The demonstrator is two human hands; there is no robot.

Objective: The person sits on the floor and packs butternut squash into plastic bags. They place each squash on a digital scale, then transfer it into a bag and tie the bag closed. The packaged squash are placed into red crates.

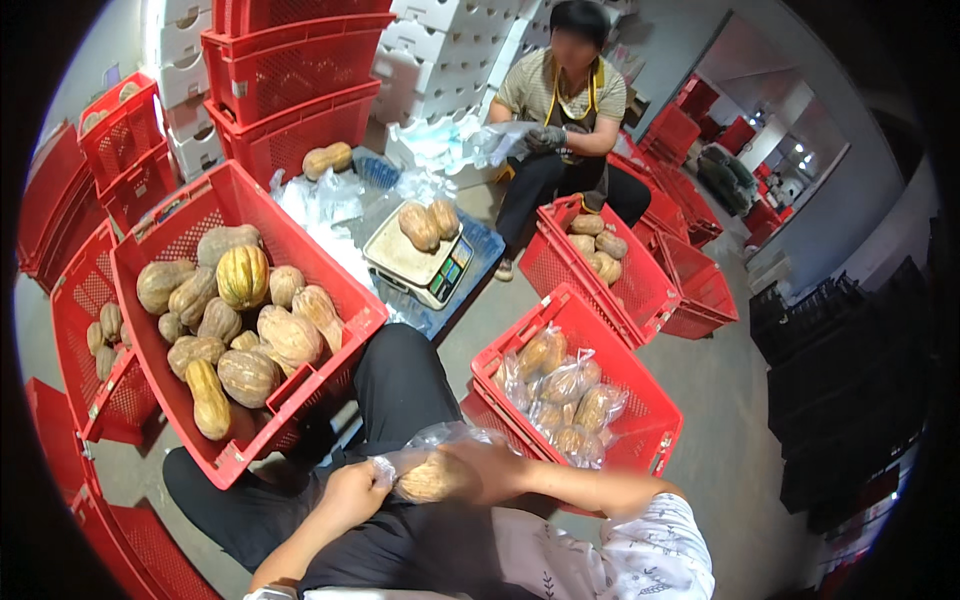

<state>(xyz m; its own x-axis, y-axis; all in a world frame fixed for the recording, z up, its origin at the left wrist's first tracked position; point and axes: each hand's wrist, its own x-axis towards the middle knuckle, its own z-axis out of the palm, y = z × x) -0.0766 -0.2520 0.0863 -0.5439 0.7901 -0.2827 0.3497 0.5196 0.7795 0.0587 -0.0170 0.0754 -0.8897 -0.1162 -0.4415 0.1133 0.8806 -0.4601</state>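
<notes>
Over my lap, my left hand (355, 491) grips the bunched edge of a clear plastic bag (431, 435). My right hand (487, 471) is closed around a tan squash (431, 478), with film lying over and beside it; how far the squash sits inside the bag I cannot tell. To the left, a red crate (300, 401) holds several loose squashes, among them a yellow striped one (242, 277). Another red crate (652, 439), to the right, contains squashes wrapped in clear bags (570, 382). Two squashes (427, 223) rest on a digital scale (382, 244) ahead.
The scale stands on a blue platform (480, 240) beside loose plastic bags (322, 202) and a single squash (327, 160). Opposite sits a person (570, 112) in gloves, handling a plastic bag. Stacked red crates (292, 75), white foam boxes (420, 67) and black crates (840, 390) stand around.
</notes>
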